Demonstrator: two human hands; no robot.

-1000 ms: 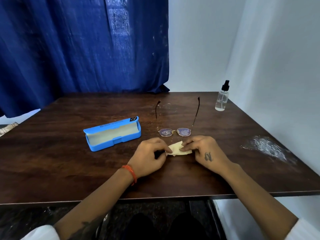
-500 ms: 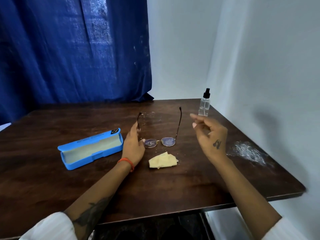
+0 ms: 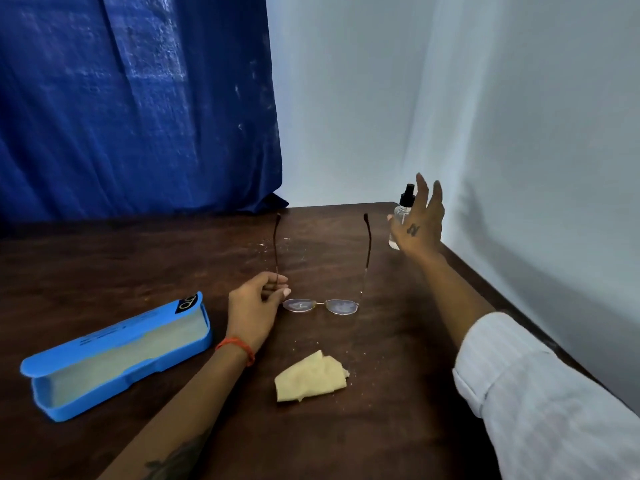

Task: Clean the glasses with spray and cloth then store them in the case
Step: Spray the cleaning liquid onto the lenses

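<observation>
Fingers [image 3: 427,199] now spread at spray bottle [image 3: 401,216], no longer mid-air.

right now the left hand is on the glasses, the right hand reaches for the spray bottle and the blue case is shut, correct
Not quite: the blue case lies open, its lid swung back and its pale lining showing, as the head view shows. The rest stands: the left hand is on the glasses at one temple, and the right hand reaches for the spray bottle.

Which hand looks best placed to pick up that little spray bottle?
The right hand: its spread fingers are already at the spray bottle by the wall. The left hand pinches a temple arm of the glasses.
</observation>
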